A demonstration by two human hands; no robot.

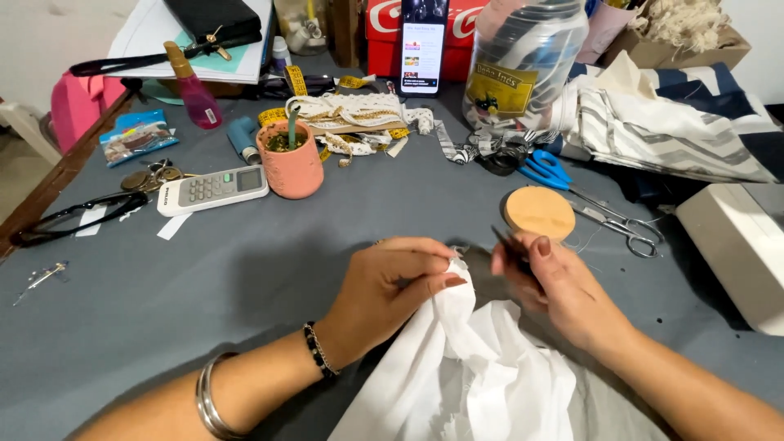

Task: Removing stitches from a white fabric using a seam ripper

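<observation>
My left hand (pixel 392 286) pinches the top edge of a white cloth (pixel 474 367) that bunches up between my arms at the bottom middle of the grey table (pixel 204 302). Just right of it, my right hand (pixel 559 290) grips a small dark pointed tool (pixel 508 245) with its tip angled up and left, close to the pinched edge of the cloth. A bracelet and a metal bangle sit on my left wrist.
A round cork disc (pixel 539 212) and blue-handled scissors (pixel 572 184) lie behind my right hand. Farther back stand a pink pot (pixel 291 163), a white remote (pixel 212 189), a clear jar (pixel 523 61), a phone (pixel 422 45), lace and tape measure. Striped fabric (pixel 661 122) and a white box (pixel 735 245) are at right; glasses (pixel 73 216) at left.
</observation>
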